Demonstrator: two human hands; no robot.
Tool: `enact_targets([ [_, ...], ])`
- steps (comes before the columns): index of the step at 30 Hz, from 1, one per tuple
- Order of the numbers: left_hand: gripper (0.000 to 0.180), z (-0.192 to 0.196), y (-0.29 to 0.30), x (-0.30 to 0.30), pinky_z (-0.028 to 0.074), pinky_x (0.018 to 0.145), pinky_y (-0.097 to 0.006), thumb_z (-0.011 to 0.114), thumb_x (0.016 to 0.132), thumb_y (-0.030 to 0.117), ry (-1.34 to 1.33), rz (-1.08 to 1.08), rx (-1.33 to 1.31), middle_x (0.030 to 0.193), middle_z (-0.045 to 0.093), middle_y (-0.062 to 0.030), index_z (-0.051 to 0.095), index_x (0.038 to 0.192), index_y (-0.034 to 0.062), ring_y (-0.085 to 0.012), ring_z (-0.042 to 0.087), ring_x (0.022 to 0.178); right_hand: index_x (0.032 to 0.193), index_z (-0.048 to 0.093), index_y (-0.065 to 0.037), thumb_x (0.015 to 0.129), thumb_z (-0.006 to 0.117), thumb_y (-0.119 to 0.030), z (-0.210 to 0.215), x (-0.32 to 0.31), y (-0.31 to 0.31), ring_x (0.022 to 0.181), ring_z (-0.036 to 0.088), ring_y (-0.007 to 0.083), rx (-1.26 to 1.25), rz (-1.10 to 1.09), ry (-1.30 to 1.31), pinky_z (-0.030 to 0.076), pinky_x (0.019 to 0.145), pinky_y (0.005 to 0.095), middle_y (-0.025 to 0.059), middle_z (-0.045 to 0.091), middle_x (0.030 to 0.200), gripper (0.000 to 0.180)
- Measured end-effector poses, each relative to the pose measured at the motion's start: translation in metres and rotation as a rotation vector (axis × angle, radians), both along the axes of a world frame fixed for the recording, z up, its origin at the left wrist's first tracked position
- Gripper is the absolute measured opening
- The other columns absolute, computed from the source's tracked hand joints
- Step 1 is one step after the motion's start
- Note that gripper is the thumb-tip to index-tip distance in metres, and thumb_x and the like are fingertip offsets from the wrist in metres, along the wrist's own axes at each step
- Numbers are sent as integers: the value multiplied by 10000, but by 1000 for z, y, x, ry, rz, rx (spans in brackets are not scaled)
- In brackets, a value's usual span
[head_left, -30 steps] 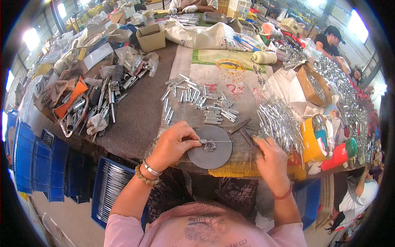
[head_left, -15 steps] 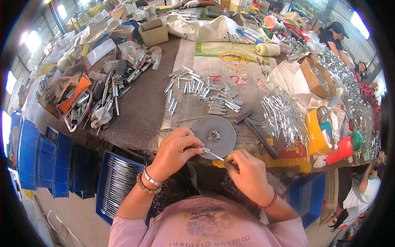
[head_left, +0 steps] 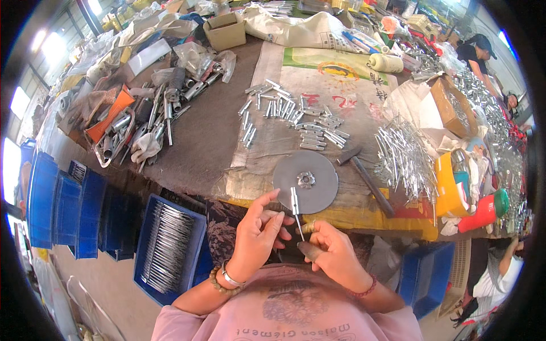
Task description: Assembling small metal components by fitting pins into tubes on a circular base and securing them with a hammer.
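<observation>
Between the thumb and index finger of my right hand [head_left: 335,254] is a thin metal rod [head_left: 300,224], standing nearly upright. A short silver metal sleeve [head_left: 294,200] sits on its upper end, in front of the grey round disc [head_left: 319,190]. Yellowish wrapping covers the right index finger, and the thumb has a dark cover. My left hand [head_left: 257,236] is just left of the rod, fingers apart and holding nothing. A small cluster of metal parts [head_left: 306,180] lies at the disc's middle. Several loose metal sleeves [head_left: 313,136] lie beyond the disc.
A hammer [head_left: 367,179] lies right of the disc, beside a heap of thin metal rods [head_left: 404,159]. Used tools [head_left: 153,113] pile up at the left. A blue crate [head_left: 147,287] of metal rods stands low left; another blue bin [head_left: 424,278] is low right. Other people are at the right.
My left hand has let go of the metal sleeve and opened. My right hand has moved down and nearer, turning the rod from slanted to nearly upright. The view has shifted slightly.
</observation>
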State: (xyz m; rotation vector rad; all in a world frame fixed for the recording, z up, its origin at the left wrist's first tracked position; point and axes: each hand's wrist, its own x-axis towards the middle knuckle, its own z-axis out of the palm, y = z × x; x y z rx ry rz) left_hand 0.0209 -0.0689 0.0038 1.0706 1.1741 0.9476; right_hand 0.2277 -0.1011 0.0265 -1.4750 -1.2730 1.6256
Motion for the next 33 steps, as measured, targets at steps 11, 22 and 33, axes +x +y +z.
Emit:
enact_targets([
  [11, 684, -16, -6, -14, 518, 746, -214, 786, 1013, -3, -193, 150, 47, 1025, 738, -13, 453, 1606, 76, -60, 654, 850, 1304, 614, -18, 983, 761, -1, -5, -29, -7, 676, 687, 162, 387, 230, -252, 544, 631, 329, 93, 717, 815, 353],
  [22, 524, -103, -29, -195, 464, 649, -252, 757, 1018, 73, 158, 808, 6, 991, 739, -25, 546, 1498, 65, -69, 569, 758, 1474, 608, 64, 1089, 693, -105, -55, 35, 45, 1299, 639, 388, 1145, -274, -865, 495, 1091, 524, 239, 651, 1403, 429],
  [33, 492, -222, -35, -349, 532, 679, -308, 850, 940, 87, 467, 1075, -150, 927, 756, -79, 610, 1365, 23, -141, 696, 786, 1513, 594, 61, 1051, 713, -39, -50, 13, 49, 1403, 578, 443, 1105, -254, -841, 449, 1182, 537, 253, 599, 1517, 488],
])
